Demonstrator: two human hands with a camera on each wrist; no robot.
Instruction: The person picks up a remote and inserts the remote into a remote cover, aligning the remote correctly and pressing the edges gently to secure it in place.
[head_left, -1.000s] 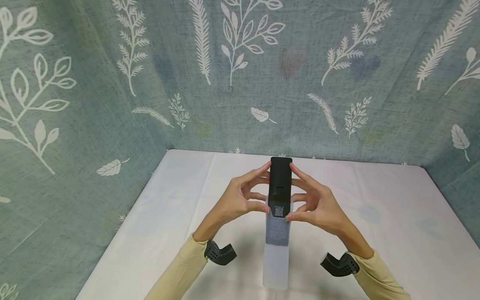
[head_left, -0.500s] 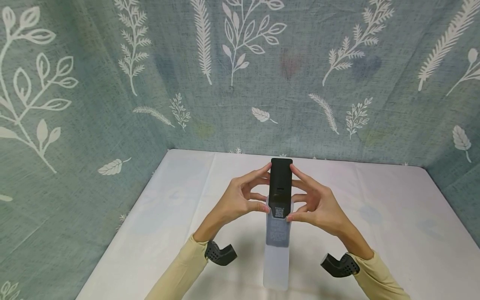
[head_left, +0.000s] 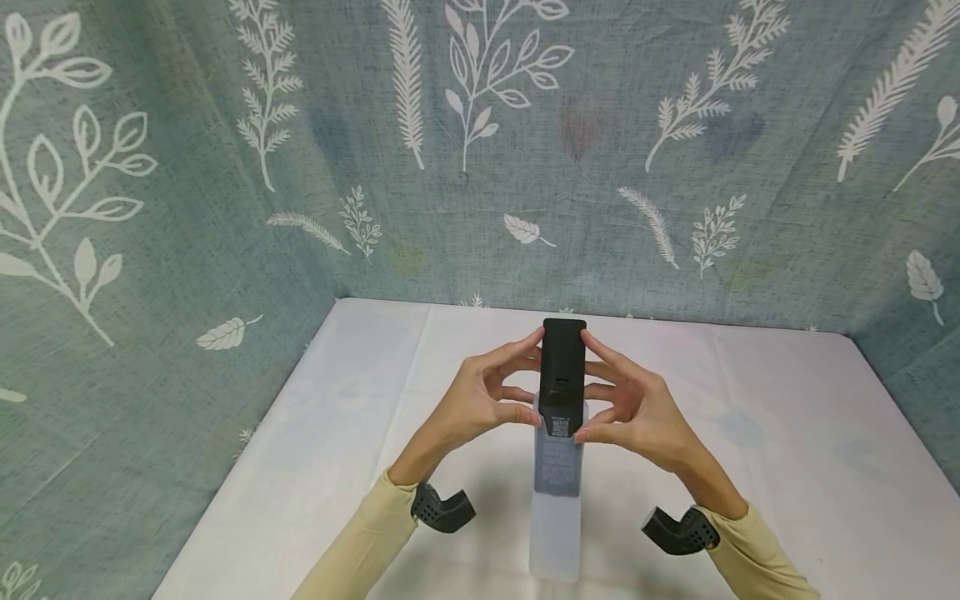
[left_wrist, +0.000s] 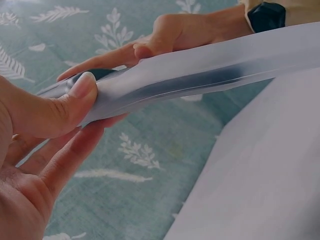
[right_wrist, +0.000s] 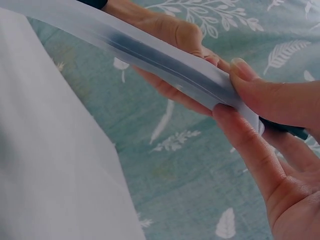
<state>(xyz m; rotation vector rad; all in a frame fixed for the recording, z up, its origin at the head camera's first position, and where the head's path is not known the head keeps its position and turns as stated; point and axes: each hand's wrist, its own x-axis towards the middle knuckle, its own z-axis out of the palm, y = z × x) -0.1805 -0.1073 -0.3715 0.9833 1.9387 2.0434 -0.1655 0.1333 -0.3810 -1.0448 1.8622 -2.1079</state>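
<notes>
Black oblong device (head_left: 562,358) partly inside a translucent frosted plastic sleeve (head_left: 555,537)
Left hand (head_left: 471,402) and right hand (head_left: 642,417) pinch the sleeve's left and right edges, index fingertips at the device's bare far end, above the white table (head_left: 330,433).

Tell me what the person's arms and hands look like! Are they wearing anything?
The left sleeve and right sleeve are plain pale yellow. A black gadget, bent like an elbow and dotted with little holes, sits at each wrist: left gadget, right gadget. The left hand and right hand wear no gloves. No rings show on the fingers.
</notes>
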